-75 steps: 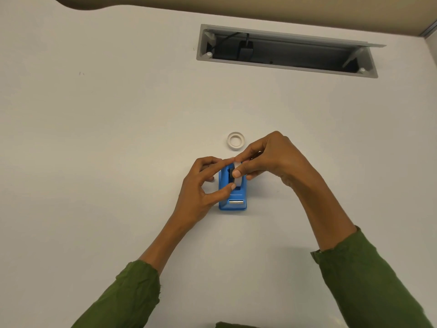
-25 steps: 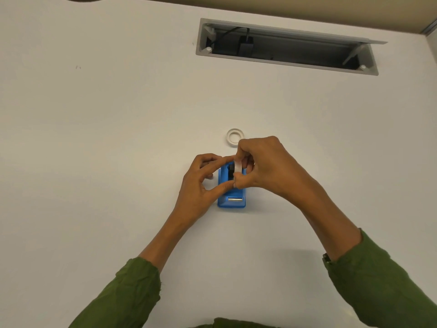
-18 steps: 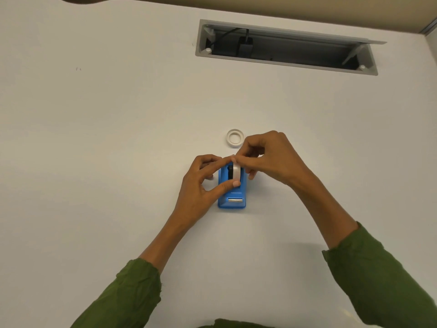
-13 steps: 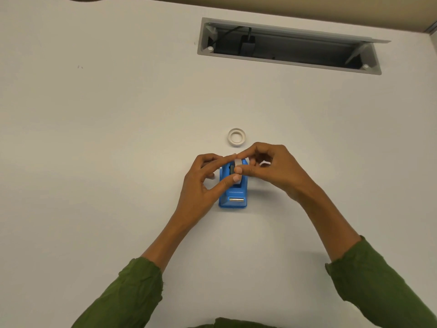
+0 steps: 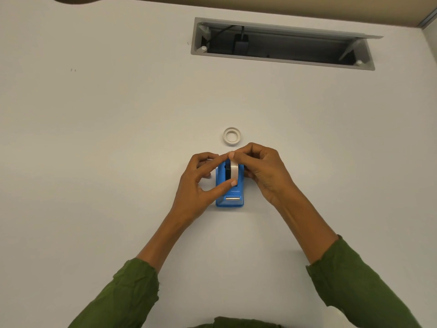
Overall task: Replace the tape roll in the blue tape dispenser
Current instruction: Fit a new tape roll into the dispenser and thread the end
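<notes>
**Seating the New Roll: Hazards and Orientation**

The blue tape dispenser [image 5: 229,185] is standing on the white table [image 5: 106,138] at the centre of the frame, between both hands. The new tape roll [image 5: 234,172] is sitting on edge in the dispenser's well, beside a black hub part.

Grip state: the left hand [image 5: 198,183] is pinching the roll front to back, with the forefinger at its upper end and the thumb at its lower end. The right hand [image 5: 262,169] is closing its fingertips together at the top of the roll; whether it is pinching the roll itself or a loose tape end cannot be told.

Hazards:
- The roll appears to be offset from the black hub. Pressing down in this condition is likely to jam the roll askew against the well wall.
- Neither hand is visibly bracing the dispenser body. A sideways push could tip or slide it.
- If the tape end is freed before seating, it may stick to the fingers or fold back on itself.

Orientation: the dispenser's long axis is running from the upper to the lower part of the frame. The metal cutter [image 5: 233,198] is facing the lower edge, toward the person. The roll's flat faces are facing left and right.

An empty white core [image 5: 232,136] is lying flat just above the hands, apart from the dispenser.
</notes>
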{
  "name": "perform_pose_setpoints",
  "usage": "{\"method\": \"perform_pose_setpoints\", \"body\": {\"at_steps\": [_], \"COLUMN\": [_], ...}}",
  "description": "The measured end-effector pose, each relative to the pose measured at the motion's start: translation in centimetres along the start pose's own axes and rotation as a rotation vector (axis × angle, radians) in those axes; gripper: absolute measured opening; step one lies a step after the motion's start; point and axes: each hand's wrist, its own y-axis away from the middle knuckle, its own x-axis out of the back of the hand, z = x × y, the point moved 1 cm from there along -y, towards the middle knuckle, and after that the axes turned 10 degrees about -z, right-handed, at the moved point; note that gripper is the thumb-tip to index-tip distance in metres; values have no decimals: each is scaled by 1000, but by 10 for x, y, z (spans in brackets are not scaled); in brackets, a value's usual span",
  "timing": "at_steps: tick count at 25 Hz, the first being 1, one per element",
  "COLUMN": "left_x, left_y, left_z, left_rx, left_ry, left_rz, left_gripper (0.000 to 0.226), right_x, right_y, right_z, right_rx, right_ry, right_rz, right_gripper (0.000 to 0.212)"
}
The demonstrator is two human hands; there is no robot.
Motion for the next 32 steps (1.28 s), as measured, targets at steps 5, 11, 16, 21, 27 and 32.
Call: {"method": "perform_pose_setpoints", "body": {"at_steps": [5, 11, 16, 21, 27, 32], "left_x": [0, 1, 1, 0, 1, 0], "left_y": [0, 0, -1, -2, -1, 1], "left_z": [-1, -2, -4, -6, -5, -4], "left_rx": [12, -16, -9, -10, -44, -39], "left_ry": [14, -7, -32, -41, -74, -35], "left_rz": [16, 12, -3, -15, -36, -13], "left_gripper": [46, 47, 52, 56, 61, 46], "right_x": [3, 11, 6, 4, 1, 1], "right_y": [3, 14, 9, 3, -5, -10], "right_z": [2, 7, 7, 6, 0, -1], "right_rx": [60, 160, 108, 45, -59, -75], "right_ry": [10, 235, 138, 8, -18, -58], "right_rz": [0, -136, -68, -68, 10, 61], "right_gripper": [12, 25, 22, 14, 8, 4]}}
